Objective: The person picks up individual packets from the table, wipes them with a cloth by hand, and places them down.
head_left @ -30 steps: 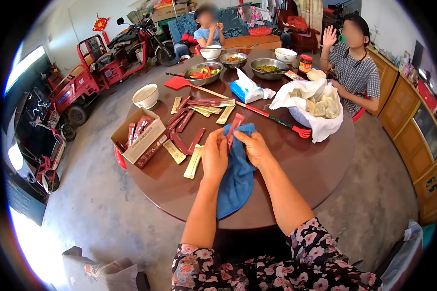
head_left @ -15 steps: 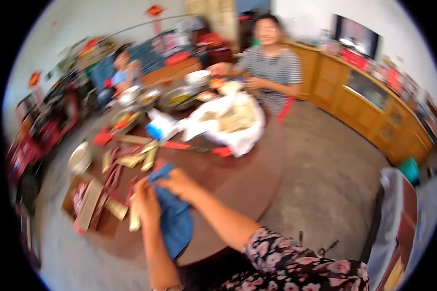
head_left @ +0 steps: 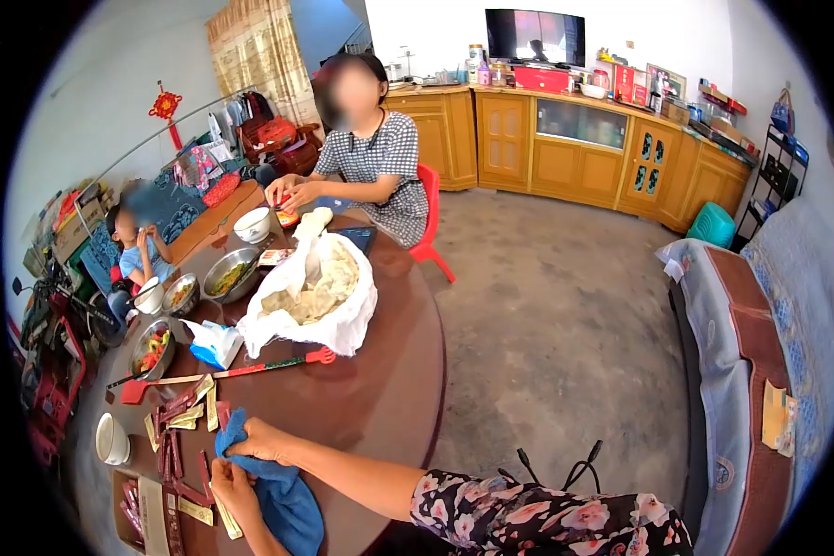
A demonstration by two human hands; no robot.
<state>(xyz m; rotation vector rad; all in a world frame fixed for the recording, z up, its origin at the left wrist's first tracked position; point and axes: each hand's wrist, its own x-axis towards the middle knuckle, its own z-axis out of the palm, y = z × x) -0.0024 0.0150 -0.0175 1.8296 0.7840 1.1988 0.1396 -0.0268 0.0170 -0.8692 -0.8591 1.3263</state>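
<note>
My right hand is closed on a blue cloth, which hangs down over the table's near edge. Just below it, my left hand is closed beside the cloth; a red packet stands up at the top of the cloth, between the hands. Red and yellow packets lie scattered to the left. An open carton with more red packets is at the lower left. Beyond the hands lies a stick with a red claw end.
On the round table are a cloth-lined basket of food, a tissue pack, metal bowls and white bowls. One person sits on a red chair; another sits at the far left.
The view has swung to the right, so the table and hands appear lower left. The seated person in checks has lowered a raised hand and holds a red-lidded jar. My hands keep the cloth.
</note>
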